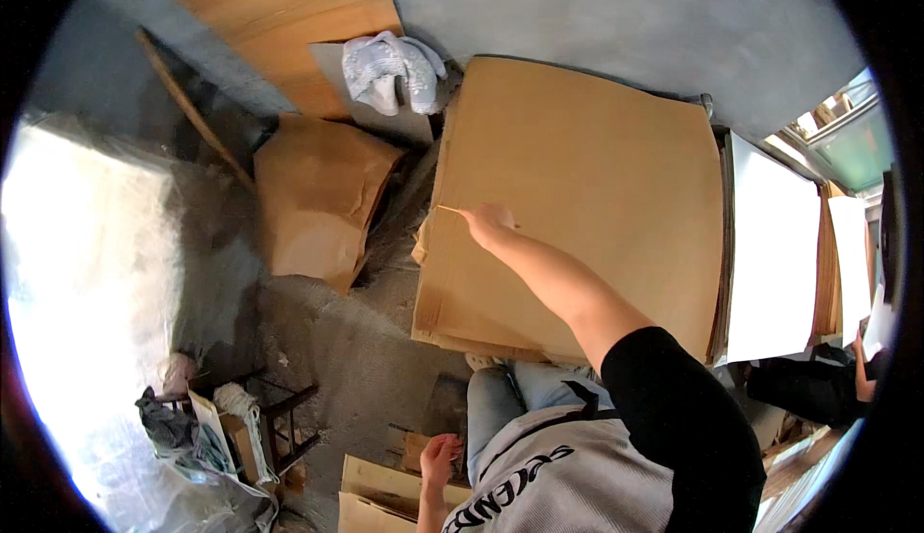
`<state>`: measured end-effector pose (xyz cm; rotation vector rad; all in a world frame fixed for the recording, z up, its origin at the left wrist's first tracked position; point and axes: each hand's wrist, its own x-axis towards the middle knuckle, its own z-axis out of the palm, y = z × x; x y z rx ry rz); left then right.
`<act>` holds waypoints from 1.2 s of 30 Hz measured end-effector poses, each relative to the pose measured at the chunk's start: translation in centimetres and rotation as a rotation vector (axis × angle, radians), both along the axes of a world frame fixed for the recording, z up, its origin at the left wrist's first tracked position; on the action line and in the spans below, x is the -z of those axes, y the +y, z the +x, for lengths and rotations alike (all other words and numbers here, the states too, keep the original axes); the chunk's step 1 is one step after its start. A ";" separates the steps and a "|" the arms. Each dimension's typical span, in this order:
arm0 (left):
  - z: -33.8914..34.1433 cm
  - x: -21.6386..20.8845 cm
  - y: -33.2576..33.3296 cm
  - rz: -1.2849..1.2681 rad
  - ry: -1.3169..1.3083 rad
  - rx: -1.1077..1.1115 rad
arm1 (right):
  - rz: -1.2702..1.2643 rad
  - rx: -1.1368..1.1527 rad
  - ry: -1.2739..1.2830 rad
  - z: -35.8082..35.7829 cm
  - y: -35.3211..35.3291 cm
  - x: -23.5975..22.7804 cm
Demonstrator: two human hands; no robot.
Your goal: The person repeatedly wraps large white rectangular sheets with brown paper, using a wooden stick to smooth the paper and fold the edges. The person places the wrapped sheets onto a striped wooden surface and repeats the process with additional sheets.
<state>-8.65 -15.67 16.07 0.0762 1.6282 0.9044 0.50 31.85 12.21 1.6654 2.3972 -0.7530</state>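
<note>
A large stack of brown cardboard sheets [587, 177] lies flat in front of me. My right hand [491, 223] reaches out over its left part, closed round a thin pale stick [450, 209]. The stick's tip points left, at the edge of the top sheet; its exact kind is too small to tell. Low at my left side hangs my left hand [440, 456], fingers loosely bent and apart, with nothing visible in them. It is nearest to some cardboard pieces [385, 480] below it.
Left of the stack stands a folded brown cardboard piece [322, 191]. A crumpled patterned cloth [390, 71] lies by a leaning wooden board [298, 13]. White sheets [775, 249] are stacked at right, near another person [818, 384]. A cluttered stool [284, 418] stands lower left.
</note>
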 end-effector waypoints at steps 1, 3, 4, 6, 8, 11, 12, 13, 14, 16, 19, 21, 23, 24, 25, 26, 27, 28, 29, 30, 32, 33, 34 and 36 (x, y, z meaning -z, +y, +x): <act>-1.4 1.6 -0.9 -0.032 -0.023 -0.022 | 0.045 -0.010 0.032 1.5 0.0 1.4; -3.8 2.3 -0.8 -0.134 -0.070 -0.047 | -0.150 0.210 0.306 7.1 -0.3 5.7; -4.6 1.8 -0.6 -0.203 -0.091 -0.068 | -0.152 0.255 0.291 10.1 -1.1 5.8; -6.9 3.1 -2.0 -0.360 -0.096 -0.038 | -0.031 0.211 0.183 15.4 -2.7 2.3; -10.0 4.6 -0.9 -0.355 -0.141 0.056 | -0.043 0.253 -0.091 17.6 -2.9 -1.7; -13.6 7.8 3.1 -0.302 -0.095 0.248 | 0.134 0.185 -0.001 13.3 -1.5 -2.9; -14.9 9.0 5.3 -0.263 0.000 0.484 | 0.160 0.189 0.054 11.1 -0.7 -1.8; -14.8 7.6 9.6 -0.198 0.022 0.383 | 0.015 0.309 0.088 8.7 0.5 0.6; -14.4 5.4 13.1 -0.134 0.035 0.280 | -0.071 0.403 0.237 5.7 1.0 1.2; -14.5 4.1 16.9 -0.037 0.053 0.309 | -0.013 0.735 0.214 0.4 1.2 0.1; -15.2 4.5 18.6 -0.041 0.023 0.316 | -0.083 0.298 -0.055 2.3 1.3 -1.5; -18.1 5.7 17.3 -0.107 -0.104 0.279 | -0.118 0.456 0.010 6.9 -0.1 -1.5; -20.9 8.8 15.5 -0.194 -0.335 0.192 | -0.099 0.447 -0.110 10.5 -0.9 -2.2; -21.3 9.7 15.7 -0.178 -0.134 0.407 | -0.098 0.433 -0.162 11.6 -1.0 -2.2; -21.4 10.5 15.8 -0.165 0.070 0.610 | -0.099 0.409 -0.213 11.8 -0.7 -2.2; -20.9 9.8 16.4 -0.172 0.095 0.592 | -0.074 0.401 -0.193 10.7 -0.1 -2.6; -20.0 9.5 17.3 -0.166 0.113 0.574 | -0.049 0.388 -0.173 9.2 0.8 -3.1; -18.6 8.3 19.4 -0.167 -0.032 0.324 | -0.032 0.370 -0.142 7.1 1.6 -3.8; -18.2 8.7 20.9 -0.114 -0.022 0.392 | -0.073 0.343 -0.140 4.8 2.6 -4.6; -17.9 9.1 22.1 -0.062 -0.012 0.461 | -0.116 0.315 -0.139 2.4 3.6 -5.4; -16.6 7.6 24.9 0.037 0.071 0.629 | -0.058 0.387 -0.070 1.5 4.3 -1.3; -16.3 7.0 25.8 0.023 0.069 0.625 | 0.044 0.510 -0.011 3.4 3.4 5.3; -16.5 6.7 25.7 0.000 0.071 0.590 | 0.058 0.593 0.106 4.7 2.7 7.2; -17.4 6.9 24.4 -0.029 0.082 0.523 | 0.021 0.740 0.407 8.3 1.9 7.2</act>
